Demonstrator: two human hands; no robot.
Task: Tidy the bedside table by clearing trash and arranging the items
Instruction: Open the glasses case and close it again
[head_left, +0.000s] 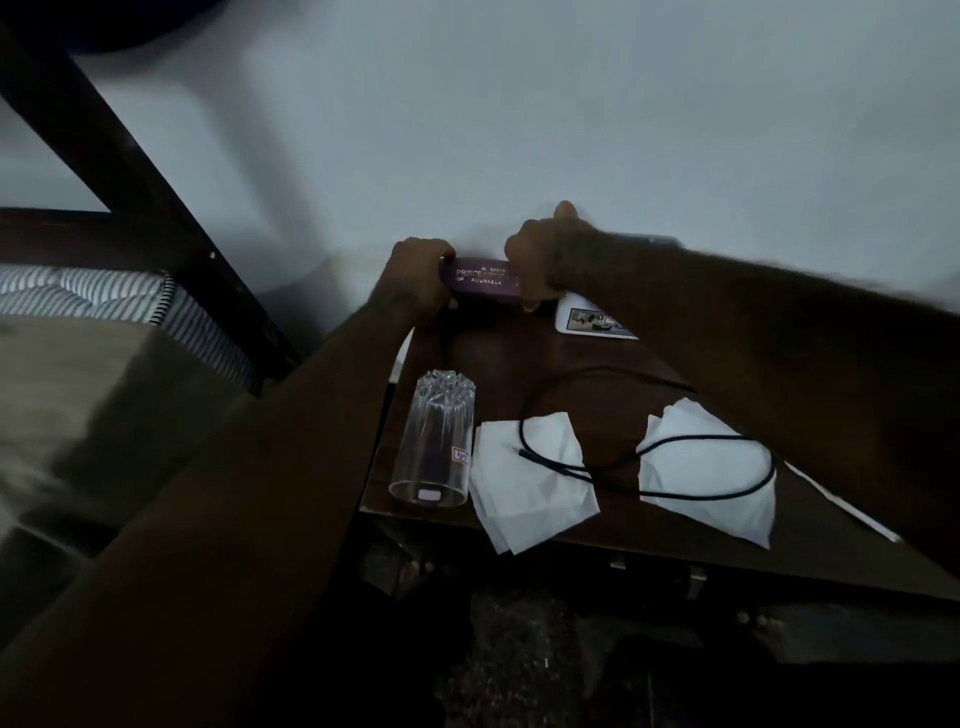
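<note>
Pic is dark and blurry at the edges, so fwiw. The pale wall (571, 104) fills everything beyond both hands. Off to the side of the left hand (415, 270) there's a bed w/ a striped mattress (104, 296), cut off by the frame edge. The dark wood bedside table (483, 358) runs from the hands back toward the person, and its right part is hidden under the right forearm. Whatever's below the table is too dark to make out.

Nearer the person than the hands are two white tissues on the tabletop, one (530, 488) hanging over the front edge, the other (711, 467) partly under the right forearm. A clear glass (439, 441) lies on its side below the left hand, beside the first tissue. A thin black cable (522, 431) loops over both tissues.

Main thing is a purple case (480, 280), long w/ rounded ends and gold lettering, only partly readable. It's between the hands at the table's far edge by the wall. The left hand's fingers curl round its left end, and the right hand (535, 254) wraps the right end, one digit sticking up. Can't tell if it's touching the table.

Just beside the right hand there's a small white card (597, 319) w/ a picture on it, half covered by the forearm.
</note>
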